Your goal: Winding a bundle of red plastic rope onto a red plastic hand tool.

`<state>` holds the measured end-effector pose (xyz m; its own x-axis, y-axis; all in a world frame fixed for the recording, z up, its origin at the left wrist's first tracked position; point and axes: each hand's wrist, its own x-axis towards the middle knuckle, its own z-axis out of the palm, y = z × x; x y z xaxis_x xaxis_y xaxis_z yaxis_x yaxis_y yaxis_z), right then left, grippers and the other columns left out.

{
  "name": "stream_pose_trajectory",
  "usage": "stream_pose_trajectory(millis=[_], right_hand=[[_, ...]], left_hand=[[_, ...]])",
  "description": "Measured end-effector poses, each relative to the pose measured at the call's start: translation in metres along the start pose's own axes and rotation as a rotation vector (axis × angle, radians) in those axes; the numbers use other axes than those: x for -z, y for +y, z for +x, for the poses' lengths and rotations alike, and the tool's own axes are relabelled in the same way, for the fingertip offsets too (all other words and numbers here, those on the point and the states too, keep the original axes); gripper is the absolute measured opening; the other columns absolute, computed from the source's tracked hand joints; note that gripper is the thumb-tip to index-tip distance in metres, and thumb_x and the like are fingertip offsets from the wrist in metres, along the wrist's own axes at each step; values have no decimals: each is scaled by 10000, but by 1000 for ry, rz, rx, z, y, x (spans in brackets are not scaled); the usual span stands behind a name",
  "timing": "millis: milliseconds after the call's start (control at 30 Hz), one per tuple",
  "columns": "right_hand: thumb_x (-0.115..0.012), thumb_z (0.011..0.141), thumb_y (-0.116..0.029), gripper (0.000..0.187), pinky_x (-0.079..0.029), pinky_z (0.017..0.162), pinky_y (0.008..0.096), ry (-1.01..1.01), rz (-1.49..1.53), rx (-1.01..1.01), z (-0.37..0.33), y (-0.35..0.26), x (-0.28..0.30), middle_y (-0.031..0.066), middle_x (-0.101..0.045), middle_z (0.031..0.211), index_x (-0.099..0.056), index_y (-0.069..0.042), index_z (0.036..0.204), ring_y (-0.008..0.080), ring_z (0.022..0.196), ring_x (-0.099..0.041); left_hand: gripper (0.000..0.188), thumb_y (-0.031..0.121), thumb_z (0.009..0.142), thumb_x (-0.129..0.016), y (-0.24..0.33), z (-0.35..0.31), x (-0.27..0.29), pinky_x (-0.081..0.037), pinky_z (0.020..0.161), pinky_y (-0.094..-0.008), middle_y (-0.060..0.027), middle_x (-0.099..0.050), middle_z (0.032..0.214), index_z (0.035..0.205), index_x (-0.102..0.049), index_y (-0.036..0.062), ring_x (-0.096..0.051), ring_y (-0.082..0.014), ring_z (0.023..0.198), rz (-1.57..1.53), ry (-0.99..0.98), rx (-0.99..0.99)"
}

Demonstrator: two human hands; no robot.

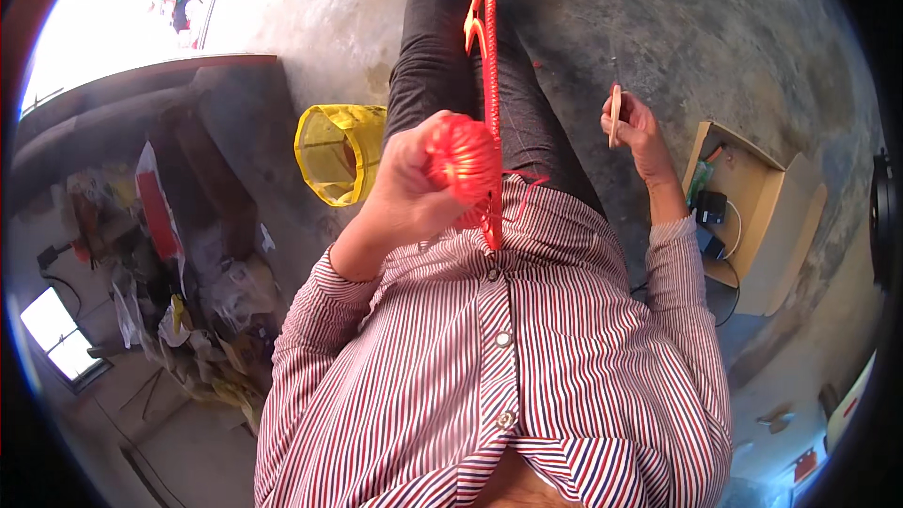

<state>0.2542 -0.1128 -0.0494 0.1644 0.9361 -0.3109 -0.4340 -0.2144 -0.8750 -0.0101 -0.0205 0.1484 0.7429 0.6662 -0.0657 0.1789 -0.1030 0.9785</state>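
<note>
My left hand (409, 183) is closed around a shiny red bundle (463, 160) that looks like coiled plastic cord, held in front of my waist. Just beside it, a long narrow red frame (490, 66) with a ridged, woven-looking edge stands along my lap, its near end by my shirt. A loose red strand (527, 179) trails over my waistband. Out to the right, my right hand (641, 127) grips a slim tool with a pale wooden handle (615, 118) and a thin dark tip pointing away from me. The tip is too small to make out.
A yellow mesh-sided basket (340, 155) stands left of my legs. An open cardboard box (752, 216) with a white cable and small items sits on the concrete floor (715, 47) at right. Plastic bags and clutter (188, 292) lie at left, near a dark sofa-like piece (216, 113).
</note>
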Motion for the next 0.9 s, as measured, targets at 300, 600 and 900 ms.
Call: stream_pose_trajectory(millis=[300,600,900], right_hand=[[-488,818,-775,783,-370,567,240,-719,-237,-10,-52,-67,-59,1,-514,754,-547,1,907,73,647,-453],[-391,901,-731,727,-363,531,281,-833,-253,-47,-51,-67,-85,-3,-474,643,-539,-24,816,106,584,-441],[-486,849,-744,792,-376,555,254,-771,-348,66,-42,-76,-109,17,-505,722,-544,43,909,105,612,-433]], left_hand=[[229,-105,680,-711,-2,-35,14,-447,677,-311,-62,-583,777,819,-583,25,-555,-176,717,163,138,-105],[253,82,630,-782,-7,-38,12,-476,599,-282,-76,-622,754,802,-606,21,-609,-184,629,178,146,-282],[244,-44,671,-733,-7,-49,9,-482,654,-304,-88,-617,759,861,-590,12,-602,-211,680,218,134,-196]])
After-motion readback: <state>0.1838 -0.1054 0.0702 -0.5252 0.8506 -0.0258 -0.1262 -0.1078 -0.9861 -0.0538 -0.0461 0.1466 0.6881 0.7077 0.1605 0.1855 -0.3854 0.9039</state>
